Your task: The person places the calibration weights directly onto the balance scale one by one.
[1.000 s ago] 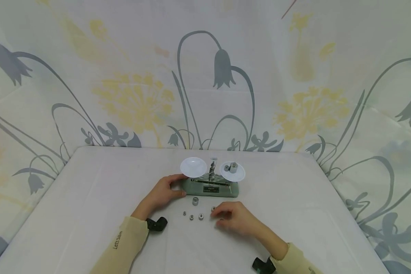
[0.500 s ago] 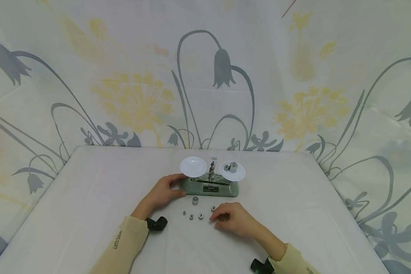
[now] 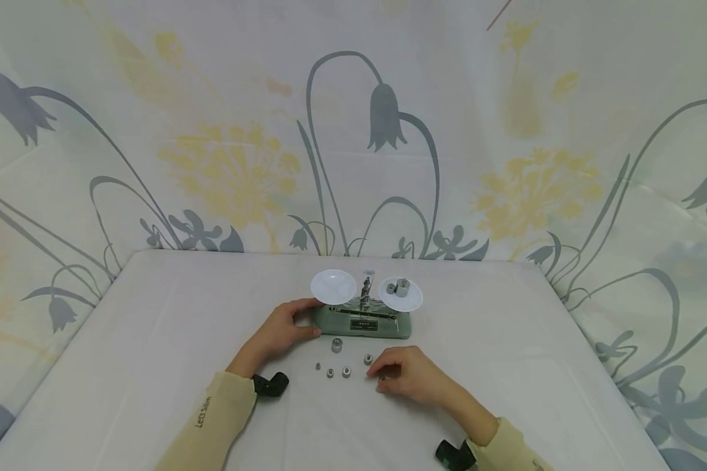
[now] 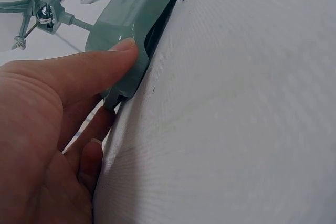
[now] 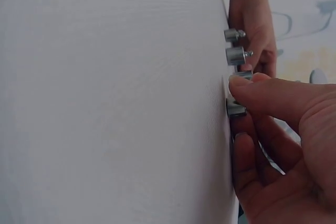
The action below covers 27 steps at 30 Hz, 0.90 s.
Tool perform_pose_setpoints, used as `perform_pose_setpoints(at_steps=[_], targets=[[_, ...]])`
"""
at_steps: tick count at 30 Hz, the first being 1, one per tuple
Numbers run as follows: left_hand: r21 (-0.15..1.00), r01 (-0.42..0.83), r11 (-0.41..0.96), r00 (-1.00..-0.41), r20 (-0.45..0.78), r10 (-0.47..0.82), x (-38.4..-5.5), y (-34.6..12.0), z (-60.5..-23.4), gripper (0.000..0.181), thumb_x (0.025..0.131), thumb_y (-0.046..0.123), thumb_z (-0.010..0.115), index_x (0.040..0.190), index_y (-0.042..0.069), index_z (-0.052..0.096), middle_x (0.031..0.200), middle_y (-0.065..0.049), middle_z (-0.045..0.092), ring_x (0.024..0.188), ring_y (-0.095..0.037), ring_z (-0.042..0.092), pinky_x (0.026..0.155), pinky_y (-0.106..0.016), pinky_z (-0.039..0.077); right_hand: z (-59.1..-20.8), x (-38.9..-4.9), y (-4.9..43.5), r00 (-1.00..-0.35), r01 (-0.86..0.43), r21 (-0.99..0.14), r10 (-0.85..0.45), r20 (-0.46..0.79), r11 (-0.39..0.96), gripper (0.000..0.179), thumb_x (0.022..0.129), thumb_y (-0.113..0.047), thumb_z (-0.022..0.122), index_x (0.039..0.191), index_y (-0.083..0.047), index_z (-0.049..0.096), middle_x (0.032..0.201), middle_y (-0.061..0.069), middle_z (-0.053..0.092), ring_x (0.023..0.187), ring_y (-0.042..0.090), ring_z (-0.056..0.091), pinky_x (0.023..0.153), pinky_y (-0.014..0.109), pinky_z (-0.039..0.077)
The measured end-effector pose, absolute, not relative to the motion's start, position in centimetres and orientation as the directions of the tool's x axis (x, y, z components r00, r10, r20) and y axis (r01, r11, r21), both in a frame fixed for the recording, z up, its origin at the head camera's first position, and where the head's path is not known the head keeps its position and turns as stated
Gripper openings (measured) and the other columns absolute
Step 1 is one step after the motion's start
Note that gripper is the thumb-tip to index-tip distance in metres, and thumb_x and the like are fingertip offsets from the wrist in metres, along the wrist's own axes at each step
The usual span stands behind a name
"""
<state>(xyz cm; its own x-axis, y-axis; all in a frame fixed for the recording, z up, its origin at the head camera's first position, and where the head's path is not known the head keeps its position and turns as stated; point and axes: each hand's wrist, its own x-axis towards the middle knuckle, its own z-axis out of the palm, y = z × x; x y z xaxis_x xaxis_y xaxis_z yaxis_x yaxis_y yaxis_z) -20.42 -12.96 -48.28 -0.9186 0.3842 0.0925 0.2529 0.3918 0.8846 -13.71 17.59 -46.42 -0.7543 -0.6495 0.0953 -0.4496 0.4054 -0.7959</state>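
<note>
A green balance scale (image 3: 362,320) stands near the middle of the table with two white pans. Two metal weights (image 3: 402,288) sit on its right pan (image 3: 409,304); its left pan (image 3: 333,286) bears nothing. My left hand (image 3: 283,331) grips the left end of the scale's base, thumb in front, as the left wrist view also shows. My right hand (image 3: 411,375) hovers low over the table with loosely curled fingers, just right of a metal weight (image 3: 368,360). In the right wrist view a weight (image 5: 236,107) shows past the thumb. No held object is plainly visible there.
A larger weight (image 3: 336,345) stands in front of the base. Three smaller weights stand nearer to me, a medium one (image 3: 346,371) at the right of their row. A white cloth covers the table (image 3: 507,327), with a flower-printed curtain (image 3: 353,163) behind it.
My right hand has drawn slightly back from the weight at its fingertips, which now shows more fully. The left hand and the scale keep their places.
</note>
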Motion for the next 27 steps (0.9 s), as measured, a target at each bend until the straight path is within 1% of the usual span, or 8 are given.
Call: perform_pose_setpoints(at_steps=[2,7,9,12,17,23,27], targets=[[0.888,0.252,0.386,-0.920,0.096,0.381,-20.1,-12.9,-47.9,0.056,0.082,0.008,0.080,0.134,0.010,0.062,0.142,-0.008,0.056,0.139,-0.030,0.041,0.115,-0.049,0.030,-45.7,-13.5,17.5,-0.760,-0.440,-0.792,-0.646,0.077,0.423,0.022,0.079,0.003,0.080,0.097,-0.009,0.077,0.095,-0.001,0.073,0.089,0.013,0.065,0.079,0.027,0.054],[0.889,0.254,0.381,-0.920,0.100,0.379,-20.1,-12.8,-48.0,0.056,0.082,0.006,0.080,0.135,0.008,0.061,0.142,-0.010,0.056,0.139,-0.032,0.041,0.114,-0.050,0.030,-45.6,-13.6,17.8,-0.761,-0.424,-0.796,-0.647,0.055,0.431,0.020,0.080,0.002,0.080,0.096,-0.009,0.077,0.094,-0.001,0.072,0.086,0.014,0.064,0.078,0.028,0.055],[0.887,0.250,0.388,-0.920,0.092,0.382,-20.4,-12.9,-48.4,0.057,0.082,0.008,0.081,0.135,0.010,0.061,0.142,-0.008,0.055,0.139,-0.030,0.041,0.115,-0.049,0.030,-46.2,-13.9,18.1,-0.756,-0.431,-0.797,-0.652,0.062,0.424,0.020,0.080,-0.001,0.081,0.096,-0.011,0.077,0.094,-0.005,0.072,0.086,0.010,0.063,0.077,0.026,0.054],[0.884,0.246,0.397,-0.918,0.082,0.387,-20.5,-13.0,-48.3,0.057,0.082,0.010,0.081,0.136,0.012,0.061,0.142,-0.006,0.055,0.140,-0.029,0.041,0.115,-0.048,0.030,-46.1,-13.8,18.2,-0.761,-0.433,-0.792,-0.645,0.066,0.430,0.019,0.080,-0.002,0.081,0.095,-0.011,0.077,0.093,-0.003,0.072,0.086,0.012,0.063,0.076,0.027,0.054],[0.880,0.247,0.406,-0.920,0.081,0.383,-20.4,-13.0,-48.4,0.056,0.083,0.011,0.081,0.136,0.012,0.061,0.142,-0.007,0.055,0.140,-0.029,0.040,0.115,-0.049,0.029,-46.3,-13.8,18.5,-0.773,-0.424,-0.796,-0.630,0.070,0.432,0.017,0.080,-0.001,0.081,0.094,-0.010,0.076,0.092,-0.002,0.072,0.086,0.012,0.064,0.076,0.027,0.054],[0.880,0.258,0.398,-0.919,0.097,0.382,-20.4,-13.0,-48.5,0.056,0.082,0.011,0.081,0.135,0.011,0.062,0.141,-0.008,0.056,0.139,-0.031,0.041,0.114,-0.050,0.030,-46.2,-13.7,18.9,-0.790,-0.394,-0.808,-0.611,0.055,0.438,0.018,0.080,-0.002,0.081,0.094,-0.012,0.076,0.091,-0.006,0.071,0.085,0.008,0.063,0.077,0.026,0.054],[0.881,0.265,0.393,-0.918,0.106,0.383,-20.5,-13.0,-48.5,0.055,0.082,0.011,0.081,0.134,0.010,0.062,0.141,-0.009,0.056,0.139,-0.032,0.042,0.114,-0.050,0.031,-46.1,-13.9,19.1,-0.794,-0.416,-0.791,-0.603,0.076,0.448,0.020,0.078,-0.001,0.081,0.093,-0.012,0.076,0.089,-0.006,0.071,0.082,0.007,0.063,0.076,0.026,0.054]])
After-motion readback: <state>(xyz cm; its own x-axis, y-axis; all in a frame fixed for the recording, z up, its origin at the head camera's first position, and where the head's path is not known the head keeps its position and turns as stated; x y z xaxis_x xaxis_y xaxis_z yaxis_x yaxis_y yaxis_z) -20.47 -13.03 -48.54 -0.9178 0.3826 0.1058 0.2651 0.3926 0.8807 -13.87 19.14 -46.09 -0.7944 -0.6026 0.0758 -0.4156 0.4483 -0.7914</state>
